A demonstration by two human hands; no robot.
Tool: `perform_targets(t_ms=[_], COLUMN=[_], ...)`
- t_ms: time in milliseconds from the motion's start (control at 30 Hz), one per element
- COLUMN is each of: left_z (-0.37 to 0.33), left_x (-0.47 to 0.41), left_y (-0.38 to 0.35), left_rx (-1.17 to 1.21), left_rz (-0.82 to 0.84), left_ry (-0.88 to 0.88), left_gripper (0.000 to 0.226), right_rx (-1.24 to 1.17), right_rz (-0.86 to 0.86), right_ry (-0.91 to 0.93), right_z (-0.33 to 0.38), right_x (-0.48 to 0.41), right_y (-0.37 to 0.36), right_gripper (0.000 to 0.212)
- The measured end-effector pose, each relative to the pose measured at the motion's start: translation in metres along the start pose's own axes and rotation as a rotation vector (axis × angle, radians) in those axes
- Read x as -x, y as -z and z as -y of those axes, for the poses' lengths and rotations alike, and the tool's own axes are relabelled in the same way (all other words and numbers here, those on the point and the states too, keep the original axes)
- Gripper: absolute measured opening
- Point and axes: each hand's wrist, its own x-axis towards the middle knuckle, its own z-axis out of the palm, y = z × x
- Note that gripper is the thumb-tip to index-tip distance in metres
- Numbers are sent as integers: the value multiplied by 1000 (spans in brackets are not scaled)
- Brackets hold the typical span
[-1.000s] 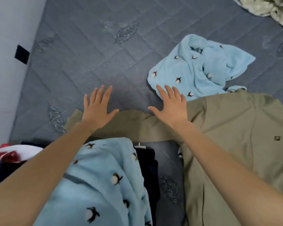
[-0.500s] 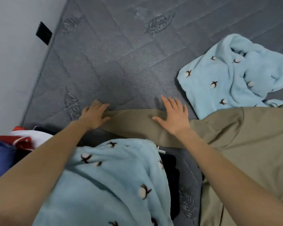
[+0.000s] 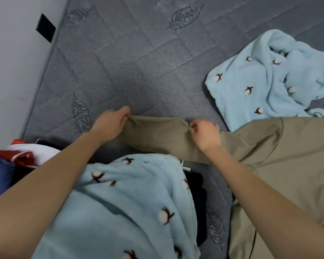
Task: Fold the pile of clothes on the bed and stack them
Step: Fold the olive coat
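We see an olive-khaki shirt [image 3: 288, 156], a pale-blue near fleece [image 3: 120, 206] and far fleece [image 3: 258, 81], both dotted with white-and-brown cotton bolls, a grey quilted bed [image 3: 138, 62] stitched with leaves, and a red garment [image 3: 22, 158].

The left hand [image 3: 111, 124] and right hand [image 3: 204, 132] both pinch the sleeve of a khaki cotton shirt [image 3: 281, 157]. It lies on a grey quilted mattress [image 3: 138, 62].

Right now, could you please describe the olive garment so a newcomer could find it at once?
On the grey quilted mattress, look right, where the olive garment lies spread. One long part of it stretches leftward, gripped by the left hand and the right hand. Unlike the far blue fleece and the near blue fleece, it is plain and smooth, not fluffy.
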Motion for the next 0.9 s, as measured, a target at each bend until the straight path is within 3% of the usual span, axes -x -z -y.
perform_targets(t_ms=[167, 367, 433, 500, 600, 633, 800, 900], left_z=[-49, -114, -135, -159, -190, -198, -225, -247], left_x=[-7, -24, -28, -32, -33, -34, -34, -34], left_y=[26, 33, 32, 30, 25, 22, 5, -7], left_rx=[111, 276, 347, 415, 473, 467, 315, 415], left_rz=[-64, -46, -27, 36, 112, 130, 381, 438], left_ry=[-98, -207, -250, -286, -300, -288, -136, -87], left_gripper=[11, 9, 7, 5, 7, 10, 26, 23], right_rx=[-126, -358, -393, -425, -438, -454, -521, -518], right_rz=[-156, -92, -22, 36, 47, 48, -10, -40], right_ry=[15, 275, 349, 400, 393, 345, 169, 103], right_z=[-2, -3, -1, -4, -18, -26, -86, -124], right_x=[3, 12, 16, 19, 27, 32, 58, 66], right_y=[29, 58, 69, 74, 77, 79, 95, 98], right_gripper=[6, 77, 89, 77, 22, 15, 27, 20])
